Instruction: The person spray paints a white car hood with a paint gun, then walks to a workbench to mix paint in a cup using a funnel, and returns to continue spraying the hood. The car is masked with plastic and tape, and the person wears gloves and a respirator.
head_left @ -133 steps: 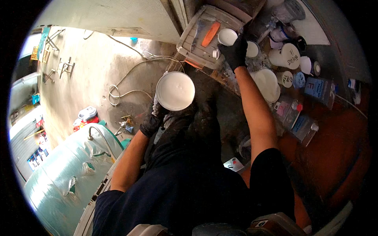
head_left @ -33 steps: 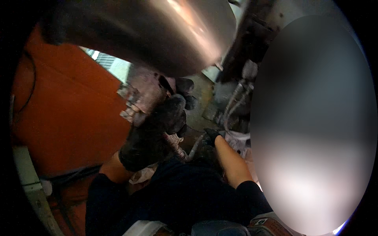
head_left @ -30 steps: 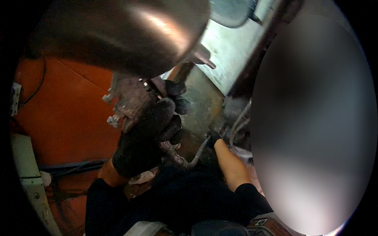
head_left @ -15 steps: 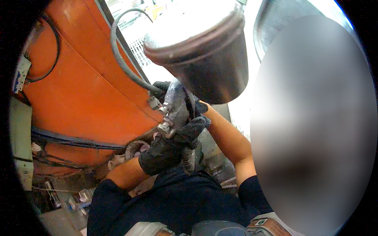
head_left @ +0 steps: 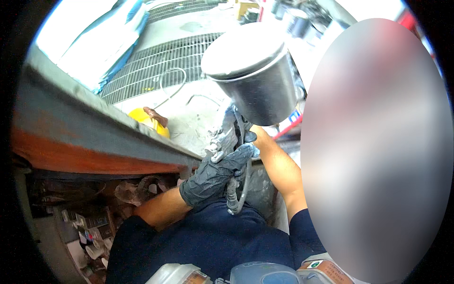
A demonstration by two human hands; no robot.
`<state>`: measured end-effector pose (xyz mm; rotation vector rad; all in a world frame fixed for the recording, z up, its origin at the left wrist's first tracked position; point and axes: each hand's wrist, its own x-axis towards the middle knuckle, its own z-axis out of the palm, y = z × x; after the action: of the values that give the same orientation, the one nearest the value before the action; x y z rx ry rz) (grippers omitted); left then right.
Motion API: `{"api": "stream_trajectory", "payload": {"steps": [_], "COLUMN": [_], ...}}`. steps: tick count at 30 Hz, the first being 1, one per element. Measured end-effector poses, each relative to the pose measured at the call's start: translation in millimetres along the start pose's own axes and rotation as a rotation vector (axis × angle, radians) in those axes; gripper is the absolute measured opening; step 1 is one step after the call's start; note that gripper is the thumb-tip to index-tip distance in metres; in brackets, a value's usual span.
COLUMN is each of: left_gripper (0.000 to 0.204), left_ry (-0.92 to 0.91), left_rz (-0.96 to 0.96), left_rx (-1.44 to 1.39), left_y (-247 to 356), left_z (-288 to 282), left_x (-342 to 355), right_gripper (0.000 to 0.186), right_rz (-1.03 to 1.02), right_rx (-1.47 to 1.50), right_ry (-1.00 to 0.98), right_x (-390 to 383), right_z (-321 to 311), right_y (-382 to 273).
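A spray gun (head_left: 226,137) with worn metal knobs is held in front of me, a large dark paint cup (head_left: 265,92) with a pale lid tilted on top of it. My left hand (head_left: 215,173), in a black glove, is closed round the gun's grip below the knobs. My right hand (head_left: 248,134), gloved too, is just behind the gun, under the cup; its fingers are mostly hidden. From the foot of the grip a grey hose (head_left: 245,189) bends up along the gun's right side.
At left runs a thick grey and orange edge (head_left: 94,113), with cluttered shelves (head_left: 92,227) below. Beyond lie a yellow round object (head_left: 146,122), a floor grating (head_left: 165,59), a thin hose (head_left: 182,78) and a blue-white wrapped object (head_left: 106,52). Several cans (head_left: 298,23) stand far right.
My view has swung from the orange panel to the floor and grating. The hose, which looped up at the gun's left, now bends at the grip's right. My left hand stays on the grip.
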<state>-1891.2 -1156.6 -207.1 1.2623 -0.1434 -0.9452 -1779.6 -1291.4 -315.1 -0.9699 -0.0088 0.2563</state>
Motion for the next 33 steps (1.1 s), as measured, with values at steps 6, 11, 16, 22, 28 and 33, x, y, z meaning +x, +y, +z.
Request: {"api": "stream_trajectory", "payload": {"steps": [6, 11, 16, 22, 28, 33], "left_gripper": [0.023, 0.023, 0.025, 0.041, 0.053, 0.043], "left_ry": [0.111, 0.32, 0.702, 0.889, 0.922, 1.107], "left_rz": [0.041, 0.249, 0.222, 0.158, 0.155, 0.227], "left_rx": [-0.278, -0.456, 0.0, 0.13, -0.047, 1.139], "left_y": [78.3, 105.8, 106.0, 213.1, 368.1, 452.9], "left_z": [-9.1, -41.5, -98.1, -134.6, -125.7, -88.9], "left_x": [52.1, 113.9, 200.9, 293.3, 348.1, 325.2], "right_gripper": [0.04, 0.045, 0.051, 0.052, 0.077, 0.065], "right_rz": [0.175, 0.409, 0.312, 0.36, 0.62, 0.394], "right_rx": [-0.2, -0.473, -0.828, -0.673, -0.503, -0.45], "right_ry": [0.012, -0.103, -0.217, -0.636, -1.133, -0.896], "right_x": [114.8, 260.0, 394.0, 449.1, 436.9, 409.1], "right_z": [-66.4, -106.6, -149.7, -111.4, -45.6, 16.7], "right_y": [-52.9, -39.4, -20.0, -194.9, -375.5, -427.3]}}
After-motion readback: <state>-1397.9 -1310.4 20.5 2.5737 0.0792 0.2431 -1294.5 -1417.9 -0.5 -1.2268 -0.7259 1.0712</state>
